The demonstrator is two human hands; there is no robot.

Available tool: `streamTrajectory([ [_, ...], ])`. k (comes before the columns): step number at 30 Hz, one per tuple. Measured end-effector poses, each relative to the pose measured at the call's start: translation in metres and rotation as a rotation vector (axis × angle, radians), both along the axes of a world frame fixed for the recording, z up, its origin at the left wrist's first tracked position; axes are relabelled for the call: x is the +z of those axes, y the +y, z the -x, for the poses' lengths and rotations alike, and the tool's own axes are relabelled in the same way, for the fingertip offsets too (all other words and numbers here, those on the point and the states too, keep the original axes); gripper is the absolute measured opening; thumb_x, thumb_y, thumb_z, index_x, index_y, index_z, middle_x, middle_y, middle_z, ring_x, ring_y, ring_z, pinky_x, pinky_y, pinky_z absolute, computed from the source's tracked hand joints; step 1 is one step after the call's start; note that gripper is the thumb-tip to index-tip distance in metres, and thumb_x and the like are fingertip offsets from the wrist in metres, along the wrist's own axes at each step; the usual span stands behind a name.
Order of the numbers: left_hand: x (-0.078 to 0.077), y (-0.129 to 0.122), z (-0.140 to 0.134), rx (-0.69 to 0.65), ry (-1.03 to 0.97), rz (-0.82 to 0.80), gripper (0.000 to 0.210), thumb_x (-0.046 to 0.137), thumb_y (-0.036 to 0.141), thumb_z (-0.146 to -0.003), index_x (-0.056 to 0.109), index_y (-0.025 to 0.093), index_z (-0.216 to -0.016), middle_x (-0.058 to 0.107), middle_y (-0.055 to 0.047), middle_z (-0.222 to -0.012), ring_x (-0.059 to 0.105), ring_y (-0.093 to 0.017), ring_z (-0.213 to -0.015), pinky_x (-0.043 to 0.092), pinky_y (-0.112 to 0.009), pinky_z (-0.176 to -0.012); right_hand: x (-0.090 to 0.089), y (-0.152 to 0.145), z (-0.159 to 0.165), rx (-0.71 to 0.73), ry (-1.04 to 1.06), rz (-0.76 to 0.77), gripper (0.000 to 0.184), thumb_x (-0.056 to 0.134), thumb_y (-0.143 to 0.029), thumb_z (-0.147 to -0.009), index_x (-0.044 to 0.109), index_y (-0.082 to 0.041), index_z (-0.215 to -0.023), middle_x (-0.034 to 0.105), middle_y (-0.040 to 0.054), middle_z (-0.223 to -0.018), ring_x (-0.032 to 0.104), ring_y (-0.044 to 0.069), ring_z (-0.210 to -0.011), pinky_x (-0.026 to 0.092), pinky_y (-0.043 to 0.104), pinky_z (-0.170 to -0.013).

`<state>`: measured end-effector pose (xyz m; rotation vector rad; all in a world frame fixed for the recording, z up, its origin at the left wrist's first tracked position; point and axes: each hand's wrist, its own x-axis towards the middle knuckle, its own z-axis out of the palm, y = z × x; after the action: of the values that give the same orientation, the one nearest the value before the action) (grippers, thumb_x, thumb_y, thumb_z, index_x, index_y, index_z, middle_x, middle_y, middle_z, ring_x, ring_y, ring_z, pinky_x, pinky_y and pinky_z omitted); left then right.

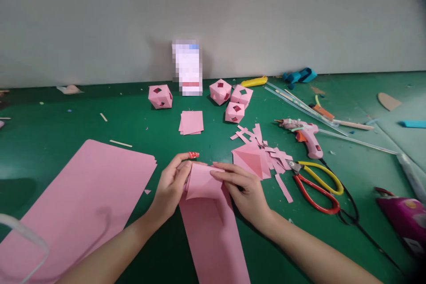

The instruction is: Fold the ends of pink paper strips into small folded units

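A long strip of pink paper (213, 230) runs from the lower edge of the view up to my hands, its far end folded back over itself into a flap (203, 182). My left hand (173, 179) pinches the flap's left side, thumb on top; a red and white wrap covers its index fingertip. On the flap's upper right edge, the fingers of my right hand (244, 186) press and grip the paper. Ahead lies a small stack of pink paper squares (192, 122). Folded pink paper with cut strips (254, 157) sits just right of my right hand.
Several folded pink paper cubes (160, 96) stand at the back, near an upright blurred screen (189, 69). Large pink sheets (89, 199) cover the left. At right lie a pink glue gun (304, 135), red-and-yellow-handled scissors (319, 186), a yellow cutter (254, 81) and a purple object (401, 219).
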<state>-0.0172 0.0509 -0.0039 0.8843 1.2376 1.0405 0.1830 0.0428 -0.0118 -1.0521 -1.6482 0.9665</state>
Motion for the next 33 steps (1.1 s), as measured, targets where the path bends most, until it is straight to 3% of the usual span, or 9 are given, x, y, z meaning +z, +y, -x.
streamTrajectory([
  [4, 0.000, 0.001, -0.001, -0.003, -0.021, -0.029, 0.035, 0.073, 0.039, -0.088, 0.058, 0.021, -0.114, 0.078, -0.007, -0.101, 0.075, -0.018, -0.091, 0.057, -0.027, -0.082, 0.004, -0.001, 0.000, 0.018, -0.029, -0.004, 0.043, 0.047, -0.003, -0.090, 0.079, -0.026, -0.108, 0.073, 0.0098, -0.123, 0.074, 0.020, -0.104, 0.062, 0.031, -0.082],
  [8, 0.003, 0.002, -0.003, -0.024, 0.052, -0.059, 0.039, 0.079, 0.035, -0.082, 0.059, 0.019, -0.112, 0.078, -0.006, -0.095, 0.075, -0.018, -0.091, 0.056, -0.025, -0.084, 0.012, -0.002, 0.000, 0.062, 0.006, 0.041, 0.034, 0.051, -0.008, -0.087, 0.075, -0.021, -0.109, 0.074, 0.0109, -0.114, 0.071, 0.021, -0.104, 0.059, 0.033, -0.084],
  [12, 0.005, 0.000, -0.003, -0.060, 0.060, -0.070, 0.039, 0.079, 0.036, -0.082, 0.059, 0.019, -0.110, 0.077, -0.005, -0.092, 0.075, -0.018, -0.086, 0.058, -0.025, -0.077, 0.014, -0.003, 0.002, 0.040, 0.078, 0.197, 0.029, 0.061, -0.023, -0.090, 0.064, -0.019, -0.119, 0.075, 0.0099, -0.106, 0.071, 0.019, -0.086, 0.057, 0.030, -0.073],
  [18, 0.009, -0.001, -0.004, -0.070, 0.058, -0.052, 0.036, 0.075, 0.040, -0.085, 0.059, 0.019, -0.109, 0.077, -0.006, -0.092, 0.074, -0.017, -0.075, 0.057, -0.024, -0.069, 0.009, -0.001, 0.005, 0.006, -0.048, 0.351, 0.019, 0.063, -0.035, -0.092, 0.070, -0.018, -0.090, 0.066, 0.0006, -0.064, 0.059, 0.014, -0.055, 0.045, 0.025, -0.054],
  [23, 0.012, 0.001, -0.004, -0.128, 0.074, 0.003, 0.050, 0.082, 0.039, -0.078, 0.057, 0.019, -0.116, 0.078, -0.006, -0.091, 0.075, -0.021, -0.077, 0.056, -0.027, -0.066, 0.010, 0.000, 0.004, -0.006, 0.025, 0.408, 0.023, 0.064, -0.040, -0.093, 0.069, -0.019, -0.086, 0.063, -0.0007, -0.062, 0.058, 0.013, -0.052, 0.045, 0.025, -0.053],
  [33, 0.012, 0.001, -0.005, -0.199, 0.118, -0.005, 0.049, 0.080, 0.036, -0.080, 0.055, 0.019, -0.118, 0.080, -0.007, -0.092, 0.077, -0.021, -0.082, 0.058, -0.027, -0.073, 0.016, -0.001, 0.010, -0.036, 0.012, 0.393, 0.014, 0.065, -0.030, -0.088, 0.066, -0.018, -0.080, 0.064, 0.0007, -0.069, 0.050, 0.012, -0.056, 0.040, 0.025, -0.054],
])
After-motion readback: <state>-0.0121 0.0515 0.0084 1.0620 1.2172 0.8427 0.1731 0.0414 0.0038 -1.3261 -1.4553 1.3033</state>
